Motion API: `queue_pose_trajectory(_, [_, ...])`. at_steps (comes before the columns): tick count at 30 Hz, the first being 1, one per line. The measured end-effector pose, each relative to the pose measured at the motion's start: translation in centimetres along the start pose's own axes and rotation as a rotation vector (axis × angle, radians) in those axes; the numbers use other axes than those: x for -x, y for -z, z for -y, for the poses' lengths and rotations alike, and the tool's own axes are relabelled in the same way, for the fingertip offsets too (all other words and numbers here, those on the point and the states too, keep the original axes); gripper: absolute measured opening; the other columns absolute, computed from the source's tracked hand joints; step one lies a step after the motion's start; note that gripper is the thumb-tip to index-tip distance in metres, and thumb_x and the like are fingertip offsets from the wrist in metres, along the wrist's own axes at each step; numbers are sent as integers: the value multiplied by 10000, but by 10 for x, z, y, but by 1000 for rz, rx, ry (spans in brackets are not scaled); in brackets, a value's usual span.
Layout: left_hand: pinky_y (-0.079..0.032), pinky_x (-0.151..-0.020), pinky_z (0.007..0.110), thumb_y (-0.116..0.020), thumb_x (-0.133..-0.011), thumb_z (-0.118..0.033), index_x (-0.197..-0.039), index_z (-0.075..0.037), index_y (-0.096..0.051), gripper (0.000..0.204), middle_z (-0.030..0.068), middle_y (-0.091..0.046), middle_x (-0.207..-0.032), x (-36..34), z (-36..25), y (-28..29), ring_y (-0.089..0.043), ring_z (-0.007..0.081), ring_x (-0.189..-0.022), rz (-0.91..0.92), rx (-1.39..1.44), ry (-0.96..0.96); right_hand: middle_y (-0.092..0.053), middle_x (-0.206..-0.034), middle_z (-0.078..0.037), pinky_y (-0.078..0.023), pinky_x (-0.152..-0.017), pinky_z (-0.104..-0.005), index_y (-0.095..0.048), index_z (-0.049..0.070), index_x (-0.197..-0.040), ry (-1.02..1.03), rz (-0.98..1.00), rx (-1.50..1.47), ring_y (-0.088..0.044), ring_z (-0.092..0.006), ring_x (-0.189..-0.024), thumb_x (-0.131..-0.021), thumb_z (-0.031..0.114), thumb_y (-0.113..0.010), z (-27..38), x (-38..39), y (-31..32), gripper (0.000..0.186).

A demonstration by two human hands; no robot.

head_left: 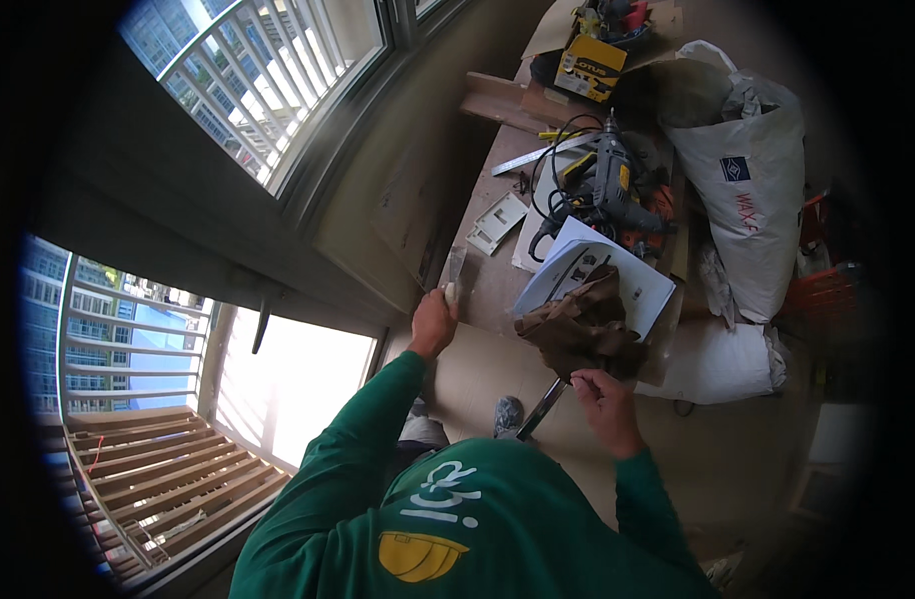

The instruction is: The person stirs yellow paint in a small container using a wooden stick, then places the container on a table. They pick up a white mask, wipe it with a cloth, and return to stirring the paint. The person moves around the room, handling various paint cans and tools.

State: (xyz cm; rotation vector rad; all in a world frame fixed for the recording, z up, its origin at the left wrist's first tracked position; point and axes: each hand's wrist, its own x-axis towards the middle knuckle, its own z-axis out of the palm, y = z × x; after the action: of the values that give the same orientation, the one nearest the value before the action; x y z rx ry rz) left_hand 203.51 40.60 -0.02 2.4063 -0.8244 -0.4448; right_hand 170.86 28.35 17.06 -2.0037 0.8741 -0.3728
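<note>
In my left hand (435, 321) is a putty knife (455, 268), its blade pointing away from me beside the table's left edge. My fingers wrap round its handle. My right hand (607, 404) is closed at the near edge of a crumpled brown cloth (587, 324); whether its fingertips pinch the cloth or something small, I cannot make out. The cloth lies partly over an open booklet (627, 275) of white pages. Just beyond the putty knife sits a cream plastic plate with cut-outs (497, 222).
A corded power drill (614, 180) lies on the cluttered table (482, 295), with a yellow box (590, 68) farther back. Large white sacks (742, 200) stand at the right. A dark metal bar (542, 409) slants below the cloth. Railed windows and a door handle (263, 324) are at the left.
</note>
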Motion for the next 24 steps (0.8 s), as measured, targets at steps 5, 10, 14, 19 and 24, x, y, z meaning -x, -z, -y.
queue_pose_trajectory(5, [-565, -719, 420, -745, -974, -295, -1225, 3, -645, 402, 193, -708, -955, 38, -37, 33, -712, 317, -784, 353, 635, -120, -748, -1079, -65, -523, -804, -277, -638, 7, -1316, -347, -216, -317, -650, -114, -883, -1059, 322, -664, 36, 4, -57, 407])
queue_pose_trajectory(10, [-572, -782, 443, -788, -927, -287, -1249, -1, -634, 457, 206, -704, -1036, 53, -112, 74, -718, 351, -879, 730, 551, -640, -735, -1150, -97, -496, -941, -320, -546, -1, -1454, -210, -463, -502, -652, -142, -990, -1125, 369, -514, 67, -20, -91, 496])
queue_pose_trajectory(14, [-572, -810, 445, -773, -937, -238, -1254, -29, -676, 392, 192, -708, -1043, 53, -146, 83, -719, 353, -904, 794, 544, -851, -716, -1040, -80, -519, -873, -310, -561, 4, -1427, -260, -471, -500, -660, -148, -925, -1143, 303, -466, 69, -23, -60, 423])
queue_pose_trajectory(19, [-576, -789, 408, -727, -971, -149, -1138, -42, -771, 203, 173, -761, -975, 27, -143, 78, -739, 298, -872, 626, 573, -825, -609, -834, -18, -490, -705, -284, -585, -7, -1376, -376, -667, -560, -591, -107, -742, -1145, 308, -452, 44, 4, -30, 413])
queue_pose_trajectory(24, [-559, -653, 274, -775, -959, -121, -1068, 3, -807, 168, 34, -761, -819, -50, -120, 87, -649, 68, -718, 520, 638, -304, -538, -732, -1, -423, -618, -265, -623, -33, -1305, -522, -773, -418, -509, -87, -643, -1142, 315, -458, 24, 37, -19, 419])
